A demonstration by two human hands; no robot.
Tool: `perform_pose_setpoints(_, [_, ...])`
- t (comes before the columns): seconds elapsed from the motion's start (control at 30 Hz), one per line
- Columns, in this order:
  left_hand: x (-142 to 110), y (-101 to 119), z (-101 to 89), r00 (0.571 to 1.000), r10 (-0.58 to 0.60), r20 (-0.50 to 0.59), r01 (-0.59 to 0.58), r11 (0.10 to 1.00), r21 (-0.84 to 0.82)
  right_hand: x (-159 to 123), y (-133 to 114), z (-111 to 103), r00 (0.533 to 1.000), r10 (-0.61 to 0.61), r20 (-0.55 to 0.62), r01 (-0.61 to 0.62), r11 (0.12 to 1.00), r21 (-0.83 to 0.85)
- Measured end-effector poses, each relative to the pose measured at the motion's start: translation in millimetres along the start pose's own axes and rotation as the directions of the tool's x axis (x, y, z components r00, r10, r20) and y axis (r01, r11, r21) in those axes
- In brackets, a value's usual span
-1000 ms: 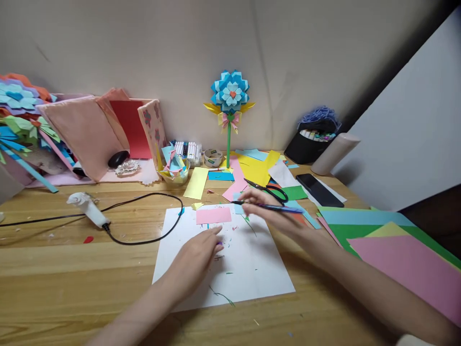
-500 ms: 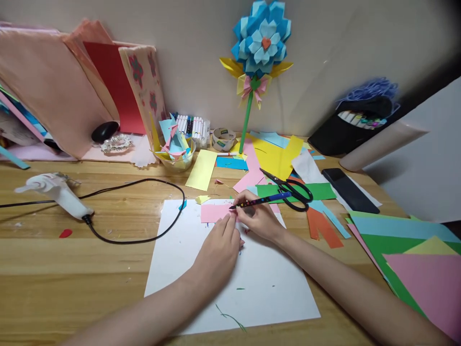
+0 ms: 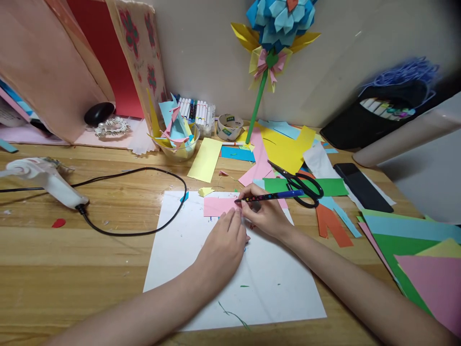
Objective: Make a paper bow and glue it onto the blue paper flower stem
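Note:
My right hand grips a dark pen with a colourful pattern and a blue end. Its tip meets a pink paper strip, or hovers just over it; I cannot tell which. My left hand lies flat with its fingers stretched out, the fingertips at the strip's lower edge. Beneath both hands is a large white sheet with green and blue marks. The strip's middle is partly hidden by my hands. Black-handled scissors rest just beyond my right hand.
A white glue gun and its black cord lie at left. Behind are a bowl of paper pieces, markers, a tape roll and a blue paper flower. A phone and coloured sheets lie at right.
The view has tilted down and come slightly closer, so the flower's top is cut off. Both hands hold nearly the same pose, and the pen tip stays at the pink strip.

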State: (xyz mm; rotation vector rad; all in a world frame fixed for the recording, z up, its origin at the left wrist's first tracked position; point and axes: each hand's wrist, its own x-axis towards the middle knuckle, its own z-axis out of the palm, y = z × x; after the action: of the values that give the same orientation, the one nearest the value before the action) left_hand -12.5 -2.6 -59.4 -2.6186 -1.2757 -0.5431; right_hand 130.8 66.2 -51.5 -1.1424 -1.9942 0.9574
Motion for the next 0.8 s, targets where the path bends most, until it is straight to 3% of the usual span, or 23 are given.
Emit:
perform_pose_setpoints(0.23, [1.0, -0.3, -1.6, 1.000, 0.025, 0.002, -0.025, 0.998, 0.063, -0.3, 2.1, -0.4, 1.000, 0.002, 0.007, -0.002, 1.000, 0.007])
perform_pose_setpoints(0.8, [0.2, 1.9, -0.7, 1.000, -0.011, 0.021, 0.011, 1.000, -0.012, 1.3, -3.2, -2.0, 0.999, -0.054, -0.005, 0.054, 0.994, -0.090])
